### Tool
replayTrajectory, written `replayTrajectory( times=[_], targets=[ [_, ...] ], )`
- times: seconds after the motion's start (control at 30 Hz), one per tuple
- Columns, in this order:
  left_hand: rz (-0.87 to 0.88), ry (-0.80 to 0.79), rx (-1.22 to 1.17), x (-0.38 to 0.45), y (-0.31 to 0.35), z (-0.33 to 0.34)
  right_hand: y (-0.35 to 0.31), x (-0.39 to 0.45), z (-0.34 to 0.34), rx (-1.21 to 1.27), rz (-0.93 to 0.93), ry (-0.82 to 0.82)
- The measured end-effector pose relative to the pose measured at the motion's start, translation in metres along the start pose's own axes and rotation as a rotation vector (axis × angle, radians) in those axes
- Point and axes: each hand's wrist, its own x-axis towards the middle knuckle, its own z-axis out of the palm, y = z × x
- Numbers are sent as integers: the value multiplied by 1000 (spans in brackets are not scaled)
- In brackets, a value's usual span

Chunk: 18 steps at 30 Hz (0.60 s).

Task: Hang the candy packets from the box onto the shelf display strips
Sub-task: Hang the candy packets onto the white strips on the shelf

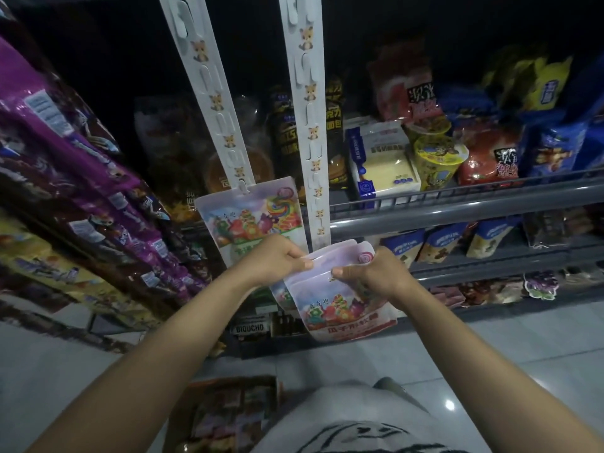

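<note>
Two white display strips with small animal prints hang in front of the shelf, a left strip [215, 103] and a right strip [312, 125]. One candy packet [251, 220] hangs on a lower hook of the left strip. Just below the bottom end of the right strip, both my hands hold a small stack of candy packets [343, 308]. My left hand [277, 259] pinches the top edge on the left. My right hand [372, 273] grips the top on the right, thumb on the front. The cardboard box [228, 416] with more packets sits on the floor below.
A grey wire shelf rail [457, 199] runs to the right, with noodle cups, bread and snack bags above and blue bags [441, 243] beneath. Purple snack packets [81, 165] hang in rows on the left. Pale floor tiles [490, 354] lie below.
</note>
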Motion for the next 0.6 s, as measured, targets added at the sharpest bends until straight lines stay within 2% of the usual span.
replayTrajectory(
  times=[0.33, 0.5, 0.6],
  targets=[
    [11, 231, -183, 2, -6, 48, 34, 6, 8, 120, -24, 11],
    [63, 601, -359, 7, 2, 58, 42, 10, 1, 165, -25, 52],
    [111, 706, -546, 8, 14, 58, 43, 10, -9, 169, -33, 69]
  ],
)
